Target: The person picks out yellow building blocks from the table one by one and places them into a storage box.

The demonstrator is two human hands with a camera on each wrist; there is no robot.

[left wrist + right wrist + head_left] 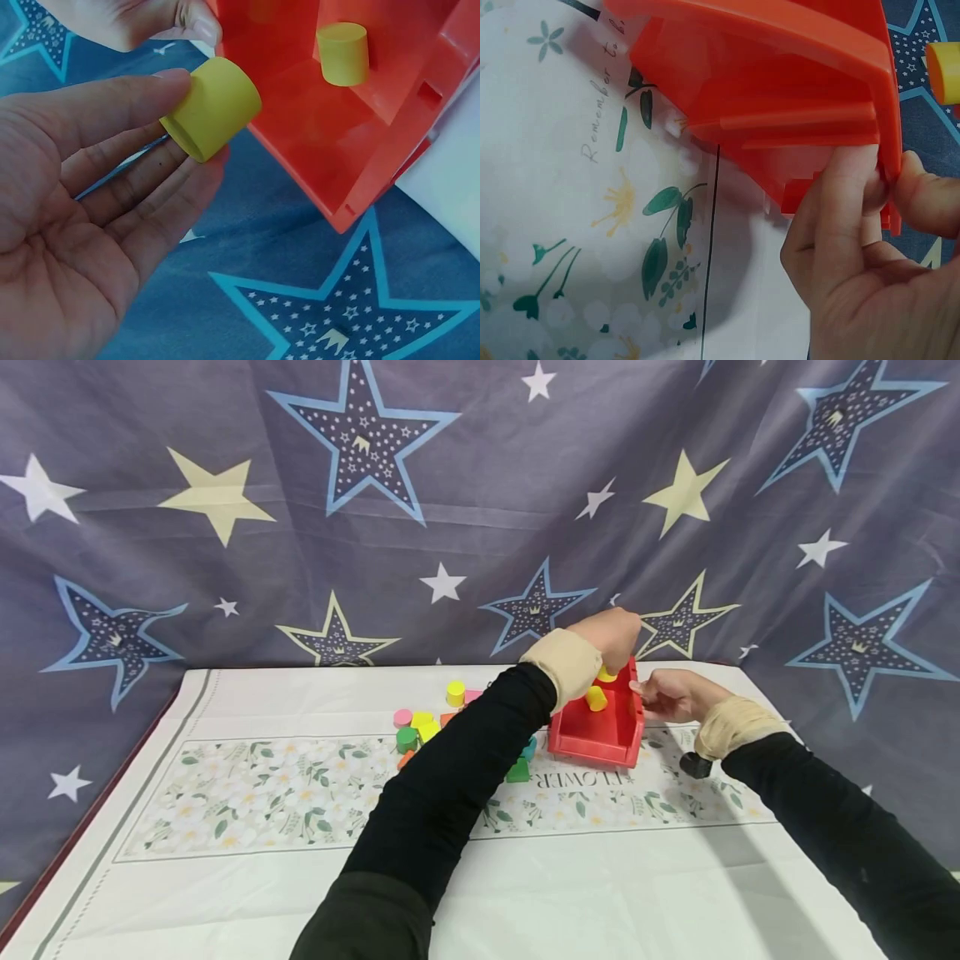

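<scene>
At smooth red box (600, 747), left grip (79, 244) round yellow cylinder (214, 109); right grip (874, 281) round edge (891, 124)

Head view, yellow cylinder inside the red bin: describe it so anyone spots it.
Right of the loose blocks on the table, find the red bin. Inside rests a yellow cylinder. Its yellow twin is pinched in the left hand; this one lies loose.
</scene>
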